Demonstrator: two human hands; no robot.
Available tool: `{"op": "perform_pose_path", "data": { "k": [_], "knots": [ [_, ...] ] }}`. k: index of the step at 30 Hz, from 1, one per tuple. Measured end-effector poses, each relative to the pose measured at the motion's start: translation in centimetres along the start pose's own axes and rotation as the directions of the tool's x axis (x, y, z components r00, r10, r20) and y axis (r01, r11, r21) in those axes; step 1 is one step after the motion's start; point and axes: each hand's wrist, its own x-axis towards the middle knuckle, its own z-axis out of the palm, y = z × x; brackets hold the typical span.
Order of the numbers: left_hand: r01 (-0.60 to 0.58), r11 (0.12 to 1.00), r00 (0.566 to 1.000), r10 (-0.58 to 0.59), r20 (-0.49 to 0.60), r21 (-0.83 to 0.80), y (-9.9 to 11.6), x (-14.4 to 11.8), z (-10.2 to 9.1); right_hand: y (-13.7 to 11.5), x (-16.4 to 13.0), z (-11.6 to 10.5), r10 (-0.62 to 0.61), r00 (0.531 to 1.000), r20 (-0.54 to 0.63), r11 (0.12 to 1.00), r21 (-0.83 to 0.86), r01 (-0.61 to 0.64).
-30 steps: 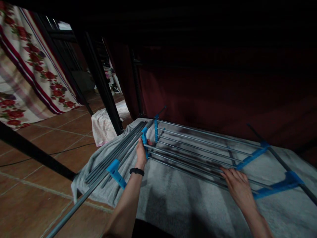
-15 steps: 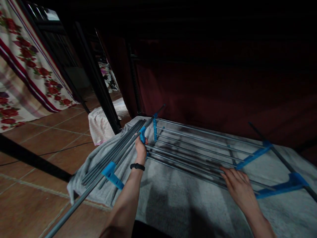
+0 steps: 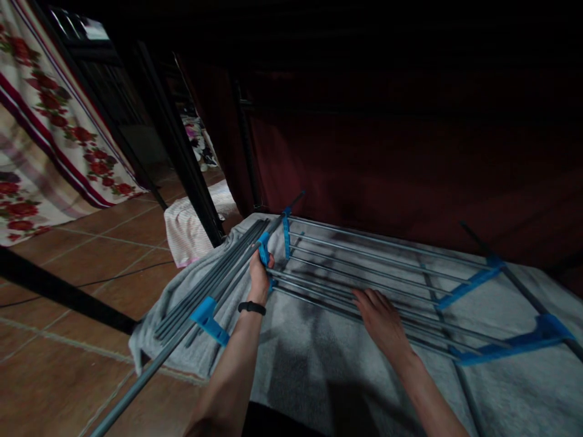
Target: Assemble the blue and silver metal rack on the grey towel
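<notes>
A partly assembled rack of grey metal rods (image 3: 364,252) with blue plastic brackets lies on a grey blanket (image 3: 296,370). My left hand (image 3: 259,276), with a black band at the wrist, is closed round a blue bracket (image 3: 263,247) on the rack's left pole; the thumb side is partly hidden. My right hand (image 3: 380,318) lies over the front rods near their middle, fingers stretched out and close together. To its right, a long blue bracket (image 3: 510,349) takes the rod ends. Another blue bracket (image 3: 209,321) sits lower on the left pole, beside my left forearm.
Several loose grey rods (image 3: 209,282) lie side by side on the blanket at left. Black metal posts (image 3: 182,152) stand beyond them. A dark red curtain (image 3: 387,170) hangs behind. At far left are a floral cloth (image 3: 59,121) and a tiled floor (image 3: 59,376) with a dark cable.
My right hand has slid left along the rods, from near the right brackets to about the middle. A grey pole below the right bracket now shows. My left hand stays on its bracket.
</notes>
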Motion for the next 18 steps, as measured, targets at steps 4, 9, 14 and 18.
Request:
{"op": "perform_pose_path", "data": {
  "k": [4,9,14,18],
  "knots": [
    [0.027,0.982,0.999,-0.020,0.043,-0.185,-0.1,0.0,-0.2,0.0,0.4,-0.2,-0.003,1.000,0.018,1.000,-0.015,0.003],
    [0.066,0.943,0.998,-0.064,0.017,-0.326,-0.1,0.3,-0.2,-0.8,0.5,-0.1,-0.016,0.999,0.048,1.000,-0.025,0.017],
    [0.119,0.944,0.993,-0.119,0.017,-0.306,0.1,0.5,-0.1,-0.5,-0.1,0.1,-0.029,1.000,0.008,0.998,-0.060,0.029],
    [0.117,0.971,0.993,-0.115,0.022,-0.210,0.0,0.4,0.0,0.6,-1.0,-0.3,-0.029,0.999,-0.021,0.995,-0.099,0.027]
  ]
}}
